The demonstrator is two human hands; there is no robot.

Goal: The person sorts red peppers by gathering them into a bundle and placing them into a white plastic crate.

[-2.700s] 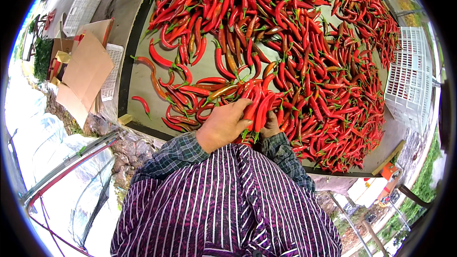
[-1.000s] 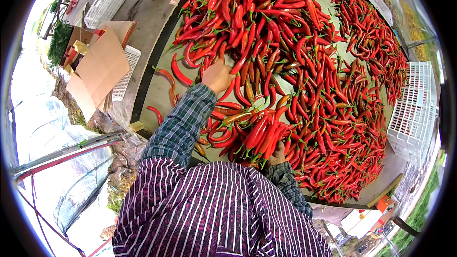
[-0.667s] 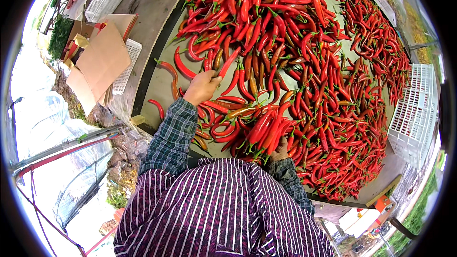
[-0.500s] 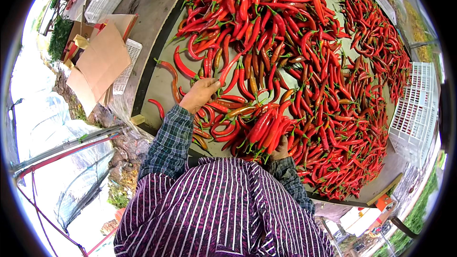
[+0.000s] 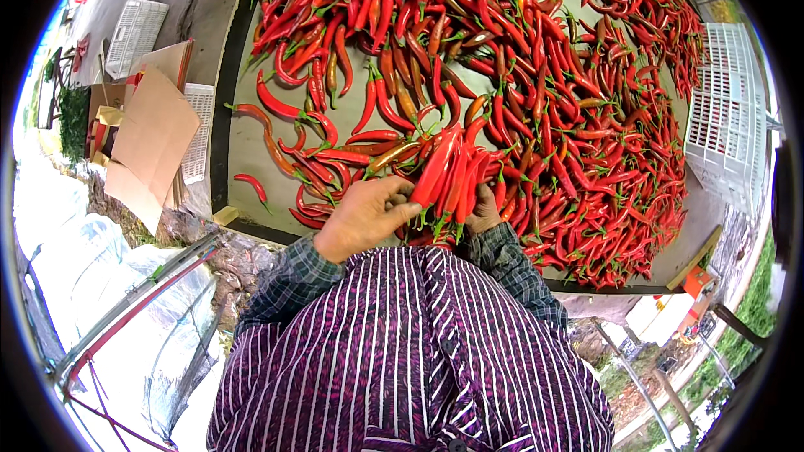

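I have the person's R hand (image 5: 481,211) closed on the right side of a bunch of long, glossy red chillies (image 5: 450,176), thumb near the bunch's edge, other fingers mostly hidden. The bunch is right in front of the torso, over the near edge of the wide, grey-green, dark-rimmed table (image 5: 241,156); pointed ends up and away, green stems toward the person. The L hand (image 5: 368,211) is at the bunch's left edge, thumb & fingers curled in w/ a small gap btwn them (can't tell from here if they're pinching a chilli or just touching). Past the hands I see a big, loose heap of red and brownish-red chillies (image 5: 607,192) across the table's middle & right. One curved red chilli (image 5: 250,187) lies apart near the L rim. White slatted plastic crate (image 5: 727,109) far R; flattened brown cardboard (image 5: 152,138) L of the table.
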